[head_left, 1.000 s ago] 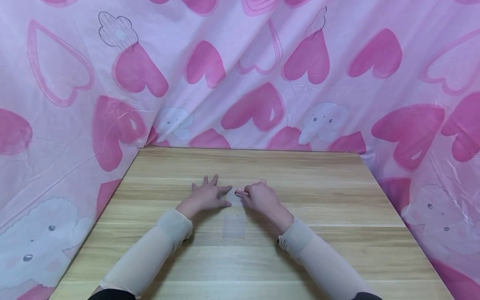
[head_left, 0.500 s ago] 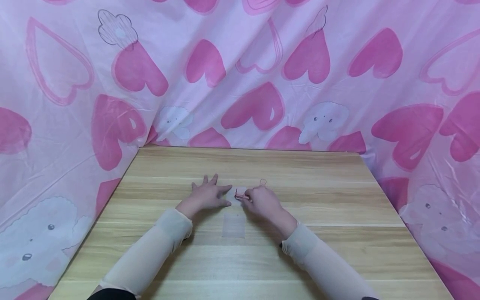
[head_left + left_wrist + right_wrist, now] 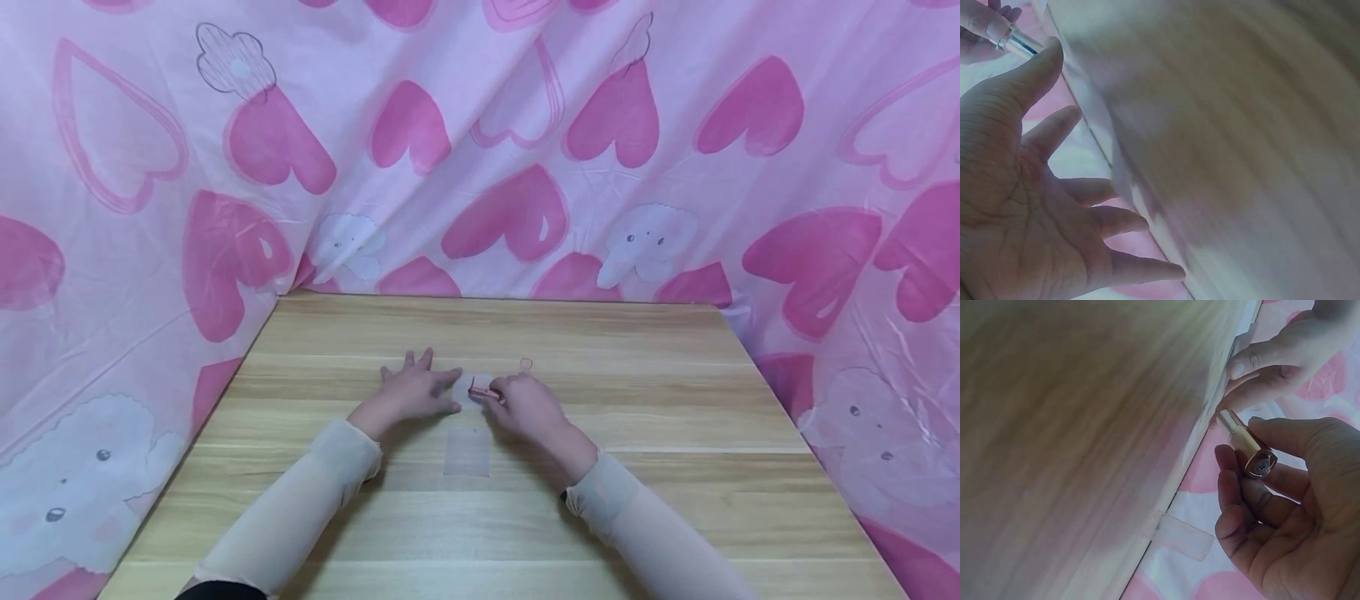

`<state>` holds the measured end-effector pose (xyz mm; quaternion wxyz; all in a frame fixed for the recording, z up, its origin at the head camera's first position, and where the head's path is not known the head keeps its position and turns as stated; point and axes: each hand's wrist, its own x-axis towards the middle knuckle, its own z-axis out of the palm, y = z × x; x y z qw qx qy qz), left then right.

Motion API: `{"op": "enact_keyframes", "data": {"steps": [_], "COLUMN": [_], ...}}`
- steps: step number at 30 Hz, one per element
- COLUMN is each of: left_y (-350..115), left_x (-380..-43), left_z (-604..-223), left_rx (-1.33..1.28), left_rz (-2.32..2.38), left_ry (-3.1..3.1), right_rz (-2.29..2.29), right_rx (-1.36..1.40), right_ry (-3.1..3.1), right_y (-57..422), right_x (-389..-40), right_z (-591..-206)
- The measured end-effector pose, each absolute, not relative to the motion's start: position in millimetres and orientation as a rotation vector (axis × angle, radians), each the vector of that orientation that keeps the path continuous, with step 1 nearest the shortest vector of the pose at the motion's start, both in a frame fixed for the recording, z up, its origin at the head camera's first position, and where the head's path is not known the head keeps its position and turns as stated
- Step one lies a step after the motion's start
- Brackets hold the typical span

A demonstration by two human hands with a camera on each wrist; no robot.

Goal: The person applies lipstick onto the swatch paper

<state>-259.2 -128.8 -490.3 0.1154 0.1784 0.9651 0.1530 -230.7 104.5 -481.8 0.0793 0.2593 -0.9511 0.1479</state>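
"What stands furthest left?"

"A pink curtain [image 3: 135, 292] printed with hearts, running behind the wooden table [image 3: 337, 333] as well. Then a pale left sleeve [image 3: 292, 508] leads to the left hand [image 3: 408, 393]."

"How is that hand held?"

"Palm down, fingers spread wide, gripping nothing. Its thumb and forefinger reach the left edge of a small whitish sheet [image 3: 462, 387]; how firmly they press is too small to tell."

"And next?"

"A clear square [image 3: 467, 452] lies flat on the near side of that sheet. On the sheet is a short dark red streak [image 3: 472, 382], with the tip of a slim gold tube [image 3: 1245, 442] right by it."

"Who has the tube?"

"The right hand [image 3: 528, 404]. Thumb and fingers pinch its body closely, the tube lying tilted, its tip towards the left hand."

"Anything further right?"

"A small clear piece [image 3: 1186, 539] just beyond the right hand's knuckles, then the right sleeve [image 3: 660, 533], coming in from the near right."
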Motion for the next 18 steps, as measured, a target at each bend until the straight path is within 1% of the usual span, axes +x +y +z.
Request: {"op": "enact_keyframes", "data": {"steps": [5, 12, 15, 18], "left_y": [-136.0, -139.6, -138.1, -134.8], "left_x": [-245.6, -199.9, -179.9, -167.2], "left_z": [-479.4, -471.2, -471.3, -474.2], "left_rx": [0.595, 0.868, 0.91, 0.915], "left_rz": [0.474, 0.592, 0.632, 0.592], "left_ry": [2.893, 2.903, 2.882, 2.887], "right_rz": [0.483, 0.526, 0.529, 0.501], "right_rx": [0.779, 0.761, 0.768, 0.769], "right_ry": [-2.824, -2.815, -2.801, -2.79], "right_y": [110.4, 116.4, 118.1, 119.9], "right_x": [-225.5, -215.5, -211.4, -207.5], "right_z": [-478.9, -479.1, -480.3, -481.5]}}
